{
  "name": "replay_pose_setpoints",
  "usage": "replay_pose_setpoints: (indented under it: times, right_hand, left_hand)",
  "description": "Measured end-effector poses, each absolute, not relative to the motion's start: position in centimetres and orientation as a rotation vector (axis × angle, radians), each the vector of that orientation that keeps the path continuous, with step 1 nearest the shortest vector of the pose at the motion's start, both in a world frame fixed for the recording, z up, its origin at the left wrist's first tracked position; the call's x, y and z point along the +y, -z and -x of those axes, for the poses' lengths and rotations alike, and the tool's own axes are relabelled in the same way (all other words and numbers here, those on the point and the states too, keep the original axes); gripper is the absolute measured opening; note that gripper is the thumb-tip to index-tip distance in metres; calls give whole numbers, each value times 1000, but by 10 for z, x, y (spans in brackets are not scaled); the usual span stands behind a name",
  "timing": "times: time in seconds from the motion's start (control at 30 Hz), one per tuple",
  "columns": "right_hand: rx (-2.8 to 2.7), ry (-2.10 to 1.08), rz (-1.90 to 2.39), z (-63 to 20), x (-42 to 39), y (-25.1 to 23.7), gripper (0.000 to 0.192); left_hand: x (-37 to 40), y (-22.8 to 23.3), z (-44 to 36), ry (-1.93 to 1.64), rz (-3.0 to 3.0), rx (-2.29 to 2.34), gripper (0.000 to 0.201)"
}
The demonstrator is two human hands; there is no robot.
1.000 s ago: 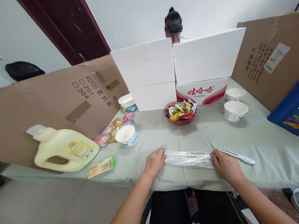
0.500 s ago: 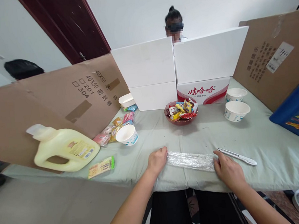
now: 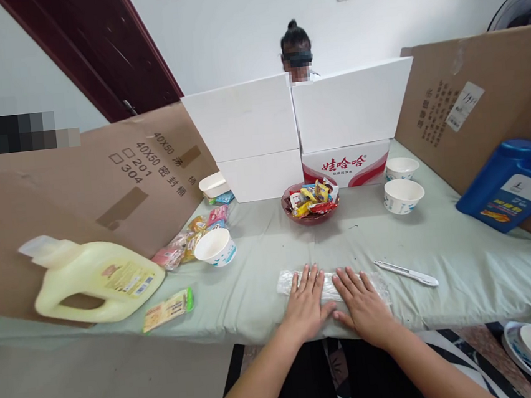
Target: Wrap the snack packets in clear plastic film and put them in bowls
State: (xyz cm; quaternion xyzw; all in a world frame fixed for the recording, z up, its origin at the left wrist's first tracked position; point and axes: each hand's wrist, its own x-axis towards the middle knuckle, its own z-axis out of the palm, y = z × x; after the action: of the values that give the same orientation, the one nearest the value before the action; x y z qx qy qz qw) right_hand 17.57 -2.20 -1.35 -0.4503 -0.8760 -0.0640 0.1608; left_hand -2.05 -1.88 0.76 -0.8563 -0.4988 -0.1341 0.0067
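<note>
Left hand and right hand side by side, fingers spread flat, pressing clear plastic wrap onto table; knife near right.

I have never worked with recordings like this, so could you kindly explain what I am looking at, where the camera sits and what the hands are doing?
There is no machine here: a person wears one camera on the head, looking forward and down, so the two bare forearms at the bottom are their own. The left hand and right hand lie flat, side by side, pressing on a crinkled clear plastic wrap roll; neither grips anything. It lies on a table with a pale green cloth. Beside the right hand is a slim white knife-like tool. Further off are a dark red bowl of wrapped sweets, white paper bowls, a pale yellow detergent jug and a blue jug. Another person sits behind white boxes.
</note>
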Motion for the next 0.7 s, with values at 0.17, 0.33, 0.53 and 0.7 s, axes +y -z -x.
replay_pose_setpoints:
  times: [0.17,0.33,0.53,0.7]
  right_hand:
    - [-2432,245,1408,-204,-32,28,87]
    - [-2356,344,1353,-235,-61,27,70]
    - [-2262,210,1237,-258,-90,26,38]
    - [-2133,89,1162,-263,-102,0,25]
  left_hand:
    - [-13,2,59,245,2670,-1677,69]
    - [-18,-2,82,346,2472,-1782,56]
    - [-43,-21,38,773,2604,-1694,27]
    - [-42,-20,9,915,2728,-1558,22]
